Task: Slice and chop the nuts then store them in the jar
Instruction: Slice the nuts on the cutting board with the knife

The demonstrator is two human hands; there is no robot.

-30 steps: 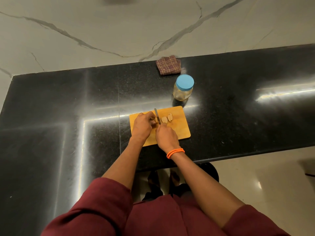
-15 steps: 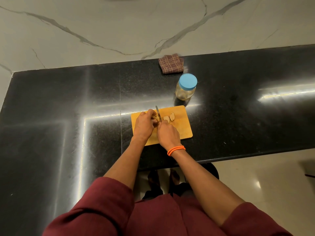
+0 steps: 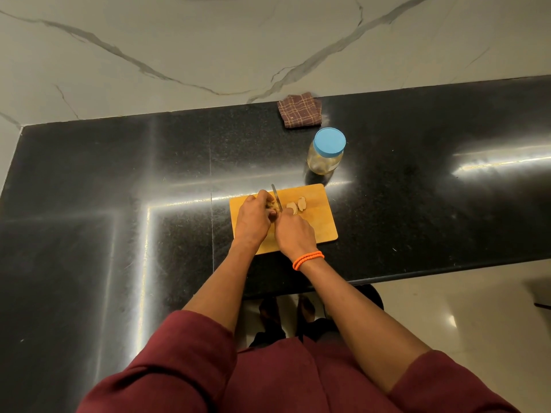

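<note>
Barely moved since earlier: left hand [image 3: 252, 219] pinched nut on wooden board [image 3: 320, 222]; right hand [image 3: 295, 233] gripped steel knife [image 3: 276, 195]; pale slices [image 3: 296, 205] beside.

The knife [image 3: 276, 197] blade seems to have shifted slightly against the nut [image 3: 272, 206].

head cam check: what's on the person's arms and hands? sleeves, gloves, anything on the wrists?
Both hands are bare, no gloves: left hand, right hand. The maroon sleeves are pushed up, leaving the forearms uncovered. An orange double-strand band circles the right wrist. Nothing shows on the left wrist, and no rings are discernible.
</note>
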